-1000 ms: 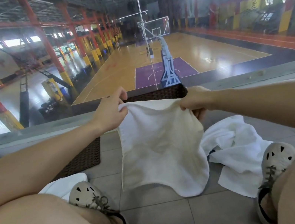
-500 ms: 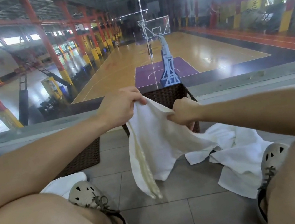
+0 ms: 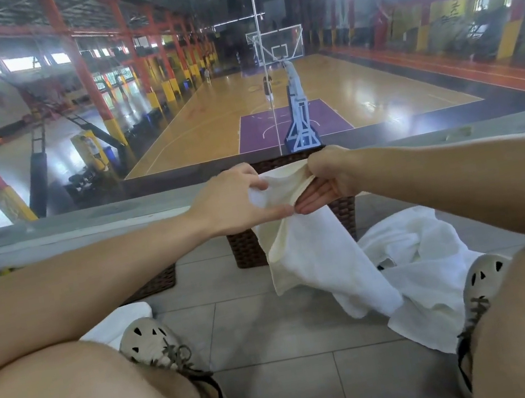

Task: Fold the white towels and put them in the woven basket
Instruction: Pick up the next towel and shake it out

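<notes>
A white towel (image 3: 312,256) hangs doubled over in front of me, its top edge bunched between both hands. My left hand (image 3: 234,203) pinches that top edge from the left. My right hand (image 3: 327,181) grips it from the right, fingers curled under the fold. Both hands meet just above and in front of the dark woven basket (image 3: 248,246), which stands on the tiled floor against the glass barrier. The towel's lower end drapes down to the right onto a crumpled pile of white towels (image 3: 417,263). The basket's inside is hidden.
A folded white towel (image 3: 118,323) lies by my left shoe (image 3: 153,342). A second woven piece (image 3: 157,282) sits under my left forearm. My right shoe (image 3: 477,288) rests on the pile. My knees frame bare grey tiles (image 3: 276,328). A glass barrier (image 3: 79,194) overlooks a basketball court.
The towel was spread wide between my hands a second ago. My hands have come together and the towel now hangs folded in half lengthwise.
</notes>
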Available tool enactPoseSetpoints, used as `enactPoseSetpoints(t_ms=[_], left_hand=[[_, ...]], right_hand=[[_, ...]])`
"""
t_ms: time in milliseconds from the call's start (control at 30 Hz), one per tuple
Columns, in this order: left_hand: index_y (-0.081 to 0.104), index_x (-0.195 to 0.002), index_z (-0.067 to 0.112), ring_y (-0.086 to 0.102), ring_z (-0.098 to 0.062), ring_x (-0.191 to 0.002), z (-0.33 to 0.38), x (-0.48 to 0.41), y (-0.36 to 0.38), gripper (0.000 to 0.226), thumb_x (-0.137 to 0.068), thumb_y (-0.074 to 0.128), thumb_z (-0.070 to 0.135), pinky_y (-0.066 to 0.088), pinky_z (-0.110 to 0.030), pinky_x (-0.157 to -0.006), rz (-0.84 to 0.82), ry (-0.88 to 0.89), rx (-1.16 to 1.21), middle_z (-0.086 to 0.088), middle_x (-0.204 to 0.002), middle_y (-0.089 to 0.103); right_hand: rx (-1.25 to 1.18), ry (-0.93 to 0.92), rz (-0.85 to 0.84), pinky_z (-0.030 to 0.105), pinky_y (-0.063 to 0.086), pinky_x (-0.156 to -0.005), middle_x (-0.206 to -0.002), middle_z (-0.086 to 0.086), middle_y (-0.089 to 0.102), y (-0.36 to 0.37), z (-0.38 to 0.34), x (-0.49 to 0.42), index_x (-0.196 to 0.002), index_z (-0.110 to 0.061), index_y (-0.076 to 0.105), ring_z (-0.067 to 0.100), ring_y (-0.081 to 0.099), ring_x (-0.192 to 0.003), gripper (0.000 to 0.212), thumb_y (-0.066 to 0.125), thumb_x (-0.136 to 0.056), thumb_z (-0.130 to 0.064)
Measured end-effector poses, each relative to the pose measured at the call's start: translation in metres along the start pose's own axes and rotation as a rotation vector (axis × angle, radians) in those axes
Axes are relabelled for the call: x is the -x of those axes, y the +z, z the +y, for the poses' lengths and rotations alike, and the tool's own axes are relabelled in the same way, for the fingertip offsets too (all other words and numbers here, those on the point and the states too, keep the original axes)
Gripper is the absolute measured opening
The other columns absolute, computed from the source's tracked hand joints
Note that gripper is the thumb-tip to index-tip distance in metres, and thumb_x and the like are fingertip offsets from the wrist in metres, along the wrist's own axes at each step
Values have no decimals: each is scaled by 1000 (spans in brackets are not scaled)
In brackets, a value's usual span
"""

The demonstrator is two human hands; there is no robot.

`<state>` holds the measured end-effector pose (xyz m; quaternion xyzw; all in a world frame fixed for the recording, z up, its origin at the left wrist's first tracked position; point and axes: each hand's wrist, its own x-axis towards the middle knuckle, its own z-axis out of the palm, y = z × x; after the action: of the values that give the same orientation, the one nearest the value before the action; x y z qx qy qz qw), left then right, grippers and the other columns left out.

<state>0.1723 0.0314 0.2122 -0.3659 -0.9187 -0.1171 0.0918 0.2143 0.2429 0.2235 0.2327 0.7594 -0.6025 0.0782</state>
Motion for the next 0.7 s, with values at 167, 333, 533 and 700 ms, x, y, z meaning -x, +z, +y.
enactPoseSetpoints(t_ms=[167, 333, 533, 700], left_hand=[[68, -140, 24, 61, -10, -111, 12, -4, 12, 121, -53, 57, 108, 55, -40, -97, -12, 32, -59, 21, -129, 52], [71, -136, 22, 59, -10, -113, 19, -8, 12, 108, -61, 60, 99, 54, -40, -99, -24, 113, -40, 21, -133, 54], [75, -79, 11, 67, -19, -94, 5, -19, 26, 26, -87, 71, 36, 53, -37, -81, -20, 87, -41, 8, -118, 69], [83, -76, 21, 63, -3, -73, -14, -27, 23, 18, -90, 83, 32, 43, -22, -65, 39, -56, 104, 11, -95, 78]], right_hand=[[24, 10, 62, 49, 68, -65, -85, 29, 78, -13, -3, 6, -117, 9, 62, 41, 80, -75, 31, 37, -110, -8], [-85, 15, 99, 46, 66, -53, -86, 29, 78, -25, -3, 3, -120, 6, 60, 41, 80, -75, 34, 32, -110, -9], [83, 12, 33, 48, 69, -71, -90, 27, 79, -31, -3, 4, -126, 9, 58, 38, 82, -80, 31, 47, -111, -17], [422, -117, 67, 47, 69, -76, -84, 24, 80, -36, 3, 6, -122, 13, 60, 36, 81, -73, 31, 55, -106, -14]])
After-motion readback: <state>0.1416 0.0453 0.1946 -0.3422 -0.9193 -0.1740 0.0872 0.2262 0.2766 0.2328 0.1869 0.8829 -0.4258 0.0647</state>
